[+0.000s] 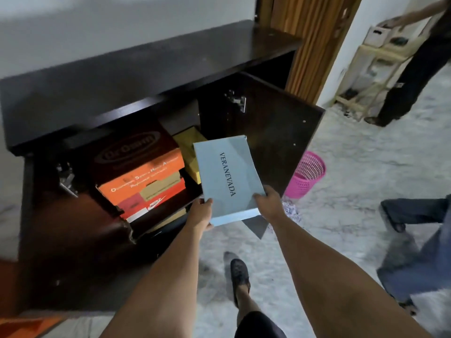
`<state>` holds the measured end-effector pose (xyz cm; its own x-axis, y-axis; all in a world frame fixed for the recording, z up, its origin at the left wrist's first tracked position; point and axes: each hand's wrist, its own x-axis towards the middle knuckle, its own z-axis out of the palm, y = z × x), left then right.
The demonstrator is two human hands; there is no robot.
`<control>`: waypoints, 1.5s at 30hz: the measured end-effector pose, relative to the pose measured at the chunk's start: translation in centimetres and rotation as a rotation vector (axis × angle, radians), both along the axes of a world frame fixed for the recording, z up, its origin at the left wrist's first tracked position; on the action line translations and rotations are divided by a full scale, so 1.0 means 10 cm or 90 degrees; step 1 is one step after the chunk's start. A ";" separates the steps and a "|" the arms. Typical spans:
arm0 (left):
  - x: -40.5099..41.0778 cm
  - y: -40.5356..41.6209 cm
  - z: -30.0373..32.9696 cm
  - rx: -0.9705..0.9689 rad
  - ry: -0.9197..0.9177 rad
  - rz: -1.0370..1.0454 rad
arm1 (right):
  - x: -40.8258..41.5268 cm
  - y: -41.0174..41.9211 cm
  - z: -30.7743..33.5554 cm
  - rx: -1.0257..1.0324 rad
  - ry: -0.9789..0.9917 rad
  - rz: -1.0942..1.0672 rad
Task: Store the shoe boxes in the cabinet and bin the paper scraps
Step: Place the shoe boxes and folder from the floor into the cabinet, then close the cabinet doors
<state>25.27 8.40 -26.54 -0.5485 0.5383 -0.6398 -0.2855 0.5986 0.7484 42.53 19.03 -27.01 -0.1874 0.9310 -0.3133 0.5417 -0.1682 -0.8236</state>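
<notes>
A cream shelving unit point(373, 69) stands against the far wall, right of a wooden door frame point(317, 42). A person in dark trousers point(415, 76) stands beside it. The floor point(353, 147) is pale and mottled.

Your left hand point(203, 214) and right hand point(268, 200) grip a light blue shoe box point(227, 176) by its near end. It is tilted before the open dark cabinet point(146, 76), which holds stacked boxes point(144, 176). A pink bin point(307, 175) stands on the floor.
</notes>
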 end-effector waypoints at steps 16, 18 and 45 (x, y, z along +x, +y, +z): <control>-1.29 1.94 -0.75 0.043 -0.121 0.281 | -1.88 2.36 -0.96 -0.043 -0.002 0.064; -1.38 2.10 -0.87 0.052 -0.095 0.313 | -2.10 2.60 -1.23 -0.057 0.019 0.062; -1.61 0.52 1.55 0.081 0.542 -0.309 | -1.58 -0.25 0.25 0.045 0.076 -0.090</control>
